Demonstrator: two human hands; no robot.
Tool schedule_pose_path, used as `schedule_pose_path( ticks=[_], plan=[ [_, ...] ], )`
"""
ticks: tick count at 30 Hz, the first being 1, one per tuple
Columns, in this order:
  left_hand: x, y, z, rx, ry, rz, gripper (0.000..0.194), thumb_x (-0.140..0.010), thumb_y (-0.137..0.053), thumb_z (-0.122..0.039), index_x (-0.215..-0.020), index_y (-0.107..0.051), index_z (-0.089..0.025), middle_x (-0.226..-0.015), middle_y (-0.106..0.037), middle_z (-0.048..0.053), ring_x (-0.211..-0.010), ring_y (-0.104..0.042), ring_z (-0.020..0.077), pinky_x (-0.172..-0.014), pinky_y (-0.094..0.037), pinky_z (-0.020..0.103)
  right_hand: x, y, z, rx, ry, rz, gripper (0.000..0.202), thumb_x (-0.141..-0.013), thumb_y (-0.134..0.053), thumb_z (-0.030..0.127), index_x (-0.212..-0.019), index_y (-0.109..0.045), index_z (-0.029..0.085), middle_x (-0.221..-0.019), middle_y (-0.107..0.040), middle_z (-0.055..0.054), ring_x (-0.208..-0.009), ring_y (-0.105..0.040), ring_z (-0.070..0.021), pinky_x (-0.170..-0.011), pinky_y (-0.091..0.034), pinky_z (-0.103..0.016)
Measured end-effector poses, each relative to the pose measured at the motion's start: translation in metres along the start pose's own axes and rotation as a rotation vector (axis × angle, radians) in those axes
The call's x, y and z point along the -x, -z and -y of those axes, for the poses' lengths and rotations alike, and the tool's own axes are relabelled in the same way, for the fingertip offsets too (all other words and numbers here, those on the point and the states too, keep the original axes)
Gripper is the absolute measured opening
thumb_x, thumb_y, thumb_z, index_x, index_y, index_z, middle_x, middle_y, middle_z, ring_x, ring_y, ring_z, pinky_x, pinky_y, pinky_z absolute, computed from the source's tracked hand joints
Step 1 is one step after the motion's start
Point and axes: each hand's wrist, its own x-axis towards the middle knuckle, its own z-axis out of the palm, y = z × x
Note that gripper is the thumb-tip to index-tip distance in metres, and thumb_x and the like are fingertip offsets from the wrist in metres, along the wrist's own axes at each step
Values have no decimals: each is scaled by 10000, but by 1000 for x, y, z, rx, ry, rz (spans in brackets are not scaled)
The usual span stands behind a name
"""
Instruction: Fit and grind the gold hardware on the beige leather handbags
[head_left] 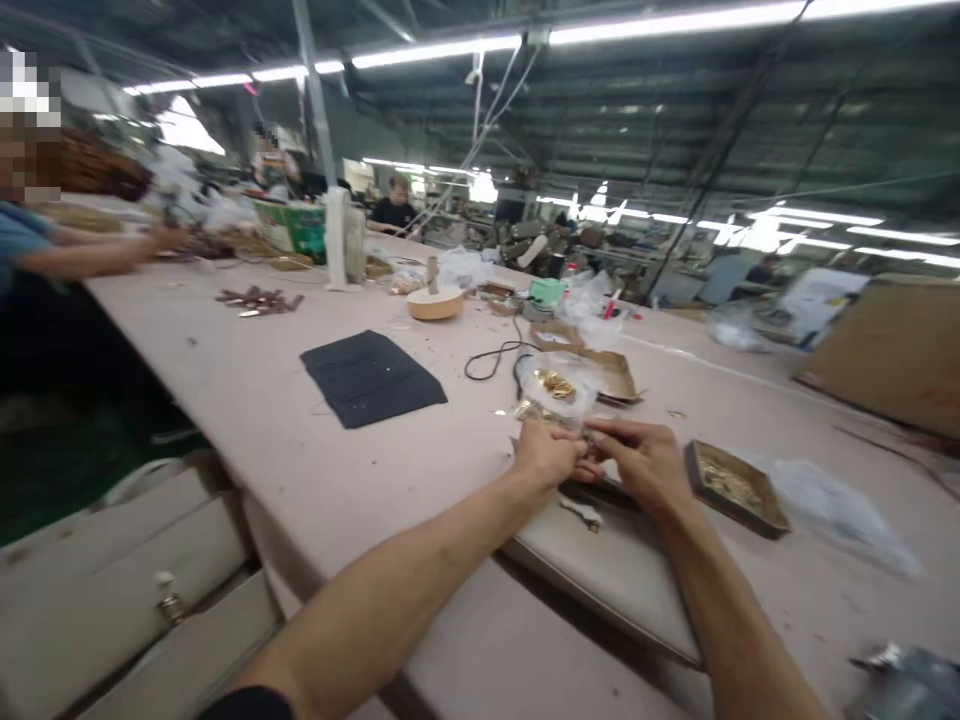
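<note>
Small tray [765, 505] of gold fittings [726, 482], bagged fittings [556, 384]

I see a long pale surface [247, 390] — dark cloth [371, 378], black cord [495, 358], small brown tray [735, 488], round tan dish [435, 302] lying on it.

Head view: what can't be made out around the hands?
- What the left hand and right hand pinch together: too small, covered by the fingers.
- Small gold-coloured metal parts in the clear plastic bag: shape lost to blur.
- Contents of the shallow brown cardboard tray: gold-coloured bits, too blurred to identify.
- Dark shiny object at the lower right corner: cut off by the frame edge.
- Flat beige pad under the hands: partly hidden by both forearms.
</note>
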Motion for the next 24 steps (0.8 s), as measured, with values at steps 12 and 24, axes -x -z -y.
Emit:
schedule_pose_path(
  ticks=[12, 24],
  plan=[
    [0, -9, 1, -79, -68, 105, 247, -899, -567, 107, -739, -721, 0, -659, -691, 149, -536, -698, 178, -506, -577, 190, 2, 14, -9, -45, -79, -41, 351, -712, -821, 419, -939, -841, 151, -775, -747, -87, -683, -659, -210, -683, -536, -338],
    [7, -12, -5, -126, -77, 50, 158, -874, -650, 90, -755, -664, -12, -639, -682, 135, -543, -696, 188, -479, -567, 183, 27, 99, 24, -16, -129, -350, 535, -758, -818, 486, -1136, -780, 109, -868, -764, -110, -715, -710, -201, -698, -596, -325]
  ],
)
